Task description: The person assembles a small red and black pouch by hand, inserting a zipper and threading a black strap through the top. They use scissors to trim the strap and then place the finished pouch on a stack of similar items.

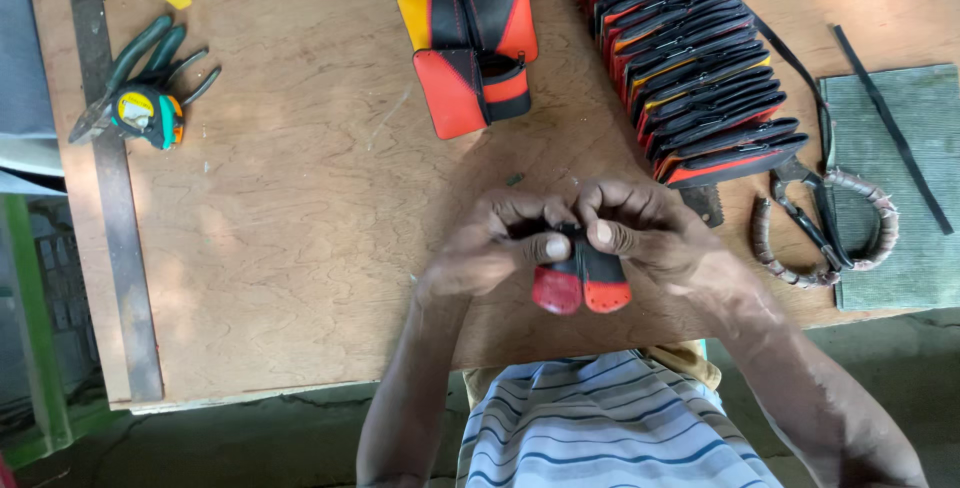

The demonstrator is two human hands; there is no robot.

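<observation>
While clenched by both hands — left (490, 246), right (640, 231) — small black leather pouch (580, 273), rounded red stitched tabs, above grainy plywood table (300, 198).

I see a bare plywood tabletop (300, 198) in warm, patchy daylight. Below its edge lies grey concrete floor (250, 448). A green frame (35, 348) stands at left.

Fingers of each hand hide the top of the red-and-black leather piece (581, 280).
</observation>
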